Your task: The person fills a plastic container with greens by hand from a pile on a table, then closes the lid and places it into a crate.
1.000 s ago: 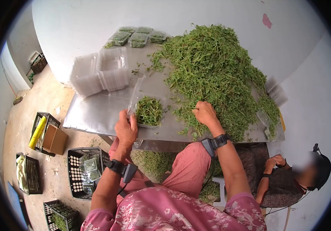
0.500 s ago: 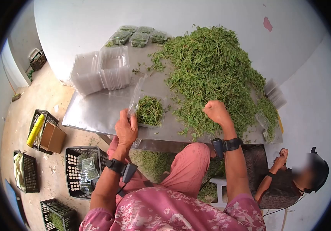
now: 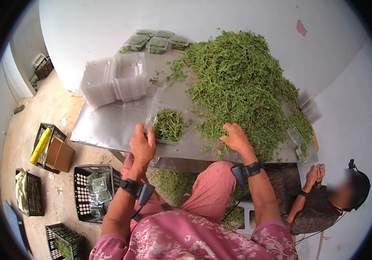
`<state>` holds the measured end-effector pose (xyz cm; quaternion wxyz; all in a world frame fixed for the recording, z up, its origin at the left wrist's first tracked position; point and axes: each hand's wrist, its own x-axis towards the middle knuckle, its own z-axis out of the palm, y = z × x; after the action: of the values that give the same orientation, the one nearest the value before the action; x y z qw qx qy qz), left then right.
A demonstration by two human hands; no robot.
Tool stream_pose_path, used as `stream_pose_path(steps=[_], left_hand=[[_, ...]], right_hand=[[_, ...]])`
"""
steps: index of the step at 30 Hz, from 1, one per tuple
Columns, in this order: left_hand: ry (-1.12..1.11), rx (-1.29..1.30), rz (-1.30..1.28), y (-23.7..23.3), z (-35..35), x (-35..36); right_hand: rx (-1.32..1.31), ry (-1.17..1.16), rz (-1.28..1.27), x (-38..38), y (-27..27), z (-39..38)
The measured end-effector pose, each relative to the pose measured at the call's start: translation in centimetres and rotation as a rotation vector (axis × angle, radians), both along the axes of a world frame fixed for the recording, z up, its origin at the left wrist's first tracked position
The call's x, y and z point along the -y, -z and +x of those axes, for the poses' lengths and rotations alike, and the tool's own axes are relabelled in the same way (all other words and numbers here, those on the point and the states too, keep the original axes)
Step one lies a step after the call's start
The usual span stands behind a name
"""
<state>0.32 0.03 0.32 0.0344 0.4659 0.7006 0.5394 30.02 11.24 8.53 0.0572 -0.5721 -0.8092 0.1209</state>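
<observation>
An open clear plastic box (image 3: 168,125) filled with green sprigs lies near the front edge of the metal table (image 3: 103,128). My left hand (image 3: 142,145) grips the left side of this box, fingers closed at its raised lid. To the right, my right hand (image 3: 236,138) is at the lower edge of a big heap of green sprigs (image 3: 242,82). Its fingers are bent toward some loose stems, and whether they hold any is too small to tell.
Stacked empty clear boxes (image 3: 112,80) stand at the back left, with several filled, closed boxes (image 3: 157,43) behind. Black crates (image 3: 82,195) are on the floor at left. A co-worker (image 3: 315,203) sits at the right, hands together.
My right hand has moved down and slightly left along the heap, and its fist has loosened. My left hand stays at the box. The co-worker's hands have come together.
</observation>
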Motion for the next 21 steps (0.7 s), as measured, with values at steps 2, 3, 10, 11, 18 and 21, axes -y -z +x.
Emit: stream_pose_path(steps=[2, 3, 10, 11, 18, 21], left_hand=[[-0.001, -0.006, -0.001, 0.1, -0.1, 0.0], [0.000, -0.008, -0.002, 0.1, 0.0, 0.0], [-0.002, -0.006, 0.043, 0.2, 0.0, -0.1], [0.000, -0.004, 0.050, 0.1, 0.0, -0.1], [-0.008, -0.016, 0.047, 0.1, -0.1, 0.0], [-0.022, -0.024, 0.048, -0.1, 0.0, 0.1]], right_hand=[[-0.080, -0.012, 0.045, -0.7, 0.8, 0.4], [-0.133, -0.016, 0.069, -0.9, 0.9, 0.5], [-0.305, -0.031, 0.228, -1.9, -1.0, 0.5], [-0.332, -0.021, 0.191, -1.5, -2.3, -0.3], [-0.621, -0.094, 0.083, -0.7, -5.1, -7.0], [-0.737, -0.089, -0.003, 0.3, -5.9, -10.4]])
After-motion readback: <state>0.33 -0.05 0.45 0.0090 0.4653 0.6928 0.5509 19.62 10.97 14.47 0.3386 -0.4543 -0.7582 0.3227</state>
